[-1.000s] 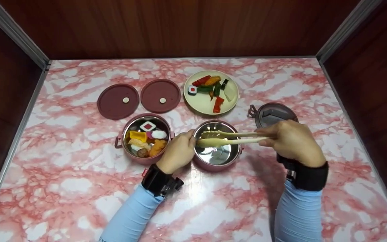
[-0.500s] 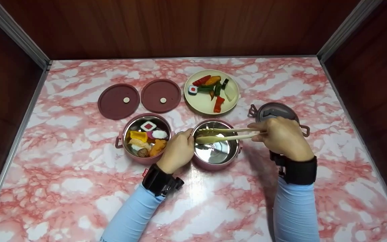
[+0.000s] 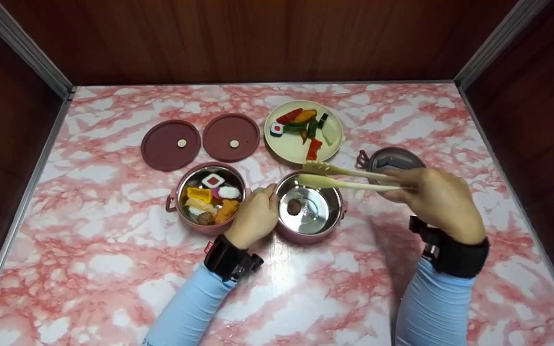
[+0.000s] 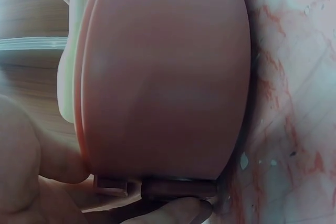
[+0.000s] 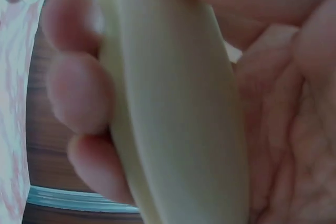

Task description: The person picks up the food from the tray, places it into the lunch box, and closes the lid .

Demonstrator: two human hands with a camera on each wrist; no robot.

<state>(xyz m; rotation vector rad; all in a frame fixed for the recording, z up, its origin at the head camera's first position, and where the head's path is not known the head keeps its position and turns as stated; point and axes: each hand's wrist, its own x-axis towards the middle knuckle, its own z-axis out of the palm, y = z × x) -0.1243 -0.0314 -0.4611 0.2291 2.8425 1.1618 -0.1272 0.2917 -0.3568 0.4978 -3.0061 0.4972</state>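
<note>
Dark wood walls (image 3: 258, 43) enclose a marbled table (image 3: 94, 293). Far left lie two lids (image 3: 159, 149); nearer, the left pot (image 3: 206, 230) contains toy food (image 3: 199, 194). Right of it, the left hand (image 3: 254, 216) grips the right pot (image 3: 306, 238) by its handle; a brown ball (image 3: 294, 206) lies inside. Beyond is a plate (image 3: 284, 150) of food pieces (image 3: 296, 128). Tongs (image 3: 342, 184), ends slightly apart over that pot's far side, are held by the right hand (image 3: 433, 199), which partly covers a round handled item (image 3: 399, 158).
</note>
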